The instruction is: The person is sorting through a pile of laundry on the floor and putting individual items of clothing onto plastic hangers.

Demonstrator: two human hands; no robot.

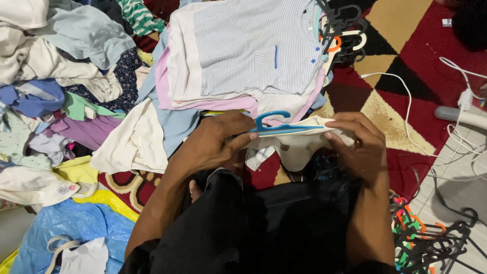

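My left hand [215,141] grips one end of a blue plastic hanger [276,125] together with the edge of a small cream garment [299,144]. My right hand [357,142] pinches the garment's other shoulder over the hanger's far end. The cloth hangs down between both hands above my dark-trousered lap. The hanger's hook curls up just above my left fingertips.
A stack of clothes on hangers, topped by a blue-striped shirt [253,45], lies straight ahead. Loose laundry [61,86] is heaped at the left, with a blue plastic bag [71,228] below. Spare hangers [431,238] sit at the lower right. White cables [406,111] cross the patterned rug [406,56].
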